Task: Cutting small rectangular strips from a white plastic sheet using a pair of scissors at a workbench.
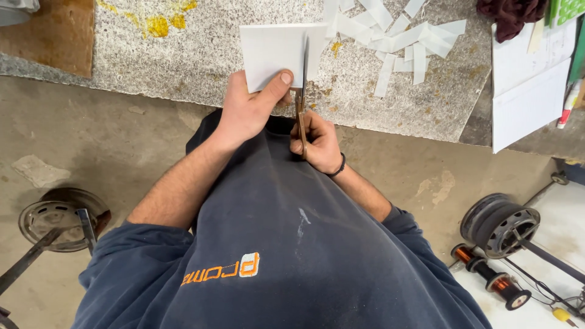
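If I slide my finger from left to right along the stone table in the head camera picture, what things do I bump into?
Yellow stain → white sheet being cut → scissors → pile of white paper strips → dark red cloth → white papers.

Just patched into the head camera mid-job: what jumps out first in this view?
At top centre, the left hand holds a white rectangular paper sheet over the speckled grey stone worktop, while the right hand works rusty brown scissors up through it. Just right of the sheet lies a loose pile of cut white paper strips. At lower right, on the floor, sit copper wire spools.
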